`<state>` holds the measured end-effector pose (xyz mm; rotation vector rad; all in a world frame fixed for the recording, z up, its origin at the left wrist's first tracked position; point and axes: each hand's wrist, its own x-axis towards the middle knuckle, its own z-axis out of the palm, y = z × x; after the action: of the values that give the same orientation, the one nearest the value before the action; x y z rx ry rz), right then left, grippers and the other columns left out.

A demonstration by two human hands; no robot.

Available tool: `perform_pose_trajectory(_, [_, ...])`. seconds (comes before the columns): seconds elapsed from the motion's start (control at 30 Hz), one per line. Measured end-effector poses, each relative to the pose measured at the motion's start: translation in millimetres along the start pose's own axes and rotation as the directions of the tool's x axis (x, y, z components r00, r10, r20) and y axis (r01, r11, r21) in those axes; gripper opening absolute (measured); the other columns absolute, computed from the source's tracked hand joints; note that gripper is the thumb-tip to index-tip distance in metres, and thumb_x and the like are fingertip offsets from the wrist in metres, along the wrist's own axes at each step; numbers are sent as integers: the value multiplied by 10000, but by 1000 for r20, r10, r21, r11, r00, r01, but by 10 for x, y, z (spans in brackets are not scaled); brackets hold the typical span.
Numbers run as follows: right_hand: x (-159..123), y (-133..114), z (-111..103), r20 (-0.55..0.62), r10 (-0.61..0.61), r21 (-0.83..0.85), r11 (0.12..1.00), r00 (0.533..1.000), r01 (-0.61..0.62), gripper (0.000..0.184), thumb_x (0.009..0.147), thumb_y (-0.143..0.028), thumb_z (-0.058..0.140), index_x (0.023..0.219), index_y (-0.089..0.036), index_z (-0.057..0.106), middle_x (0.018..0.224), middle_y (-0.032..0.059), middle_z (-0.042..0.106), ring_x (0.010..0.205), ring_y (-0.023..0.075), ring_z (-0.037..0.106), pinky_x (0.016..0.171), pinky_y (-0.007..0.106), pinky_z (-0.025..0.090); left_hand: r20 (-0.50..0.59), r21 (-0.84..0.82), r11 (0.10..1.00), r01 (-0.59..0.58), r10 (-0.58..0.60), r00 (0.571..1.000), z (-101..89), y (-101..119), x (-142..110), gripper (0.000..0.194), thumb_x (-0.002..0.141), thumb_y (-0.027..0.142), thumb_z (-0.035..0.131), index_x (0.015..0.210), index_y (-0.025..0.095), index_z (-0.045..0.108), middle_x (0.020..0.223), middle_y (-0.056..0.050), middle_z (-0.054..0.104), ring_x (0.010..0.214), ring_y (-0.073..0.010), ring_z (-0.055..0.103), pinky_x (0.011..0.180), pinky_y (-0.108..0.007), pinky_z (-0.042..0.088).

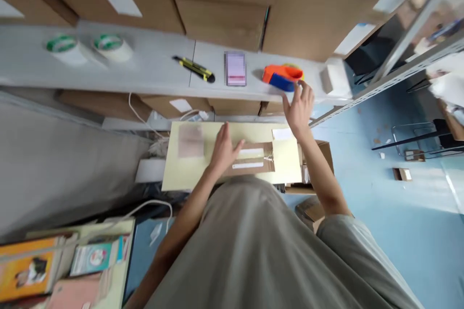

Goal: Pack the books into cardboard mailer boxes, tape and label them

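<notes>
My left hand [224, 150] is open over the pale yellow tabletop [217, 130], its fingers stretched out at the left part of a flat brown cardboard box [268, 164]. Two white strips [248, 165] show on that cardboard. My right hand [300, 108] reaches up to the grey shelf, thumb and fingers apart, beside an orange and blue tape dispenser [282, 77]. Its fingertips are at the dispenser's lower right edge; whether they touch it I cannot tell. A black and yellow utility knife [195, 68] lies farther left on the shelf.
Two tape rolls [113, 47] stand on the left of the shelf [155, 65], below large cardboard boxes [221, 19]. A white block [336, 78] sits at its right end. Books [90, 258] lie at lower left. A carton [324, 154] stands right of the table, on the blue floor.
</notes>
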<state>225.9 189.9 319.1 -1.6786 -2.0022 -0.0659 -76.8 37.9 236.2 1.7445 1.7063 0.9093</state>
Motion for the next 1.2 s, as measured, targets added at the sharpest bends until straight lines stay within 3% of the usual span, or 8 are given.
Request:
perform_pose_trajectory(0.13, [-1289, -135, -7, 309, 163, 64, 979, 937, -191, 887, 1183, -814, 358, 1648, -87, 565, 1510, 335, 734, 1361, 469, 745, 1138, 622, 601, 68, 40, 902, 431, -433, 899, -163, -463, -820, 729, 1073, 579, 714, 1618, 104, 623, 1590, -303, 734, 1497, -449, 724, 1247, -550, 583])
perform_pose_trajectory(0.23, [-2028, -334, 96, 612, 277, 20, 931, 741, -364, 895, 1140, -885, 396, 1459, -89, 650, 1141, 296, 846, 1007, 444, 823, 884, 493, 627, 208, 38, 881, 471, -468, 859, -109, -425, -1100, 492, 1103, 557, 685, 1420, 186, 747, 1336, -208, 863, 1251, -388, 834, 1042, -427, 629])
perform_pose_trajectory(0.3, [-2278, -444, 205, 642, 328, 1, 903, 693, -429, 811, 1136, -882, 418, 1345, -141, 673, 972, 223, 838, 868, 394, 796, 787, 409, 566, 192, 72, 896, 438, -443, 876, -25, -329, -1112, 426, 1110, 561, 686, 1334, 212, 782, 1241, -184, 883, 1140, -378, 843, 940, -388, 593])
perform_pose_trajectory(0.43, [-2350, -503, 322, 563, 357, 68, 878, 745, -473, 647, 1178, -791, 362, 1101, -233, 681, 825, 119, 768, 713, 287, 685, 709, 334, 437, 59, 196, 871, 451, -470, 881, 34, -266, -955, 368, 1103, 577, 701, 1047, 234, 823, 982, -157, 868, 952, -355, 804, 790, -357, 461])
perform_pose_trajectory(0.6, [-2251, -422, 112, 587, 243, 291, 827, 772, -481, 722, 1136, -859, 411, 877, -240, 680, 672, 28, 662, 660, 196, 555, 672, 298, 440, 114, 113, 899, 423, -435, 893, -239, -429, -822, 488, 1124, 544, 607, 780, 219, 726, 732, -67, 733, 769, -238, 681, 709, -329, 385])
perform_pose_trajectory(0.83, [-2192, -312, 117, 474, 204, 485, 752, 857, -447, 622, 1036, -815, 692, 1084, -217, 855, 1326, 168, 804, 1137, 319, 795, 1054, 474, 693, 69, -294, 901, 320, -313, 947, -394, -749, -809, 311, 918, 513, 795, 1002, 215, 814, 1174, -94, 795, 1066, -256, 783, 1036, -379, 669])
perform_pose_trajectory(1.07, [-2523, -129, 776, 674, 189, 431, 684, 714, -588, 283, 1007, -456, 671, 1032, -219, 823, 1311, 139, 800, 1029, 249, 825, 1017, 456, 729, 179, -182, 779, 600, -574, 799, 89, -1104, -1050, 170, 774, 199, 717, 933, 197, 774, 1164, -139, 814, 1129, -308, 830, 1143, -458, 662])
perform_pose_trajectory(1.2, [-2545, 19, 926, 777, 186, 309, 720, 602, -621, 151, 921, -293, 658, 881, -230, 790, 1121, 104, 877, 1062, 261, 835, 1105, 477, 694, 190, -160, 779, 607, -579, 793, 211, -1306, -1131, 236, 769, 205, 693, 971, 227, 815, 1121, -137, 870, 1198, -358, 806, 1207, -557, 626])
